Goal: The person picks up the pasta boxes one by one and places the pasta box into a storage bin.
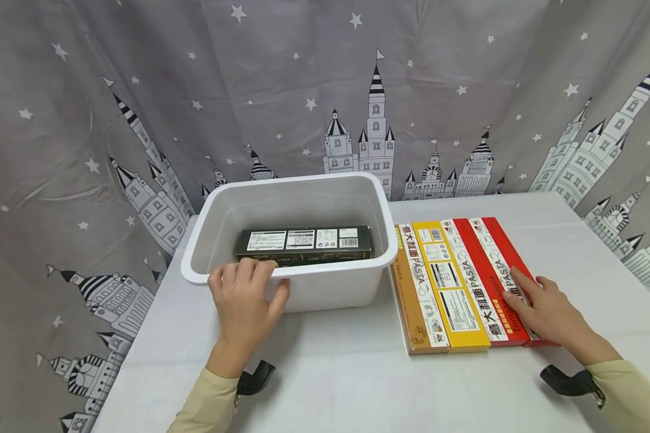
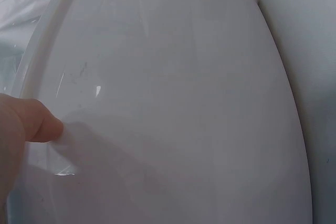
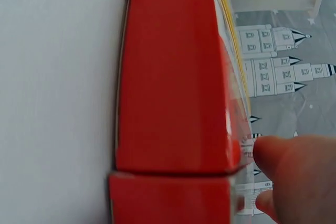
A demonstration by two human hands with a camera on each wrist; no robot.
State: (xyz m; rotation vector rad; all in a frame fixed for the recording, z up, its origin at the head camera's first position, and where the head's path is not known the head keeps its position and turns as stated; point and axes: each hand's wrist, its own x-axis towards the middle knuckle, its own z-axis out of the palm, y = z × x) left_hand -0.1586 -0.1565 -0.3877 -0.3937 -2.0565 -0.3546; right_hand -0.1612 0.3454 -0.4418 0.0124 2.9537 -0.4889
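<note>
An open white bin [image 1: 330,291] stands upright, a dark box [image 1: 307,255] lying inside, labels showing. At the bin's three o'clock, a brown box [image 1: 419,288], a yellow box [image 1: 451,287] and two red boxes [image 1: 484,279] lie flat, side by side.

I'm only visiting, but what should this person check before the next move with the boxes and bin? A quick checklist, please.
1. Bin held: ok. The left hand grips the near rim of the white bin.
2. Bin uncovered: ok. Its top is open.
3. Room inside: cannot tell. A dark box lies there, and the near wall hides part of the floor.
4. Boxes in order: ok. The brown box, yellow box, left red box and right red box lie side by side.
5. Right hand holding a box firmly: cannot tell. It is at the right red box, but contact is unclear.
</note>
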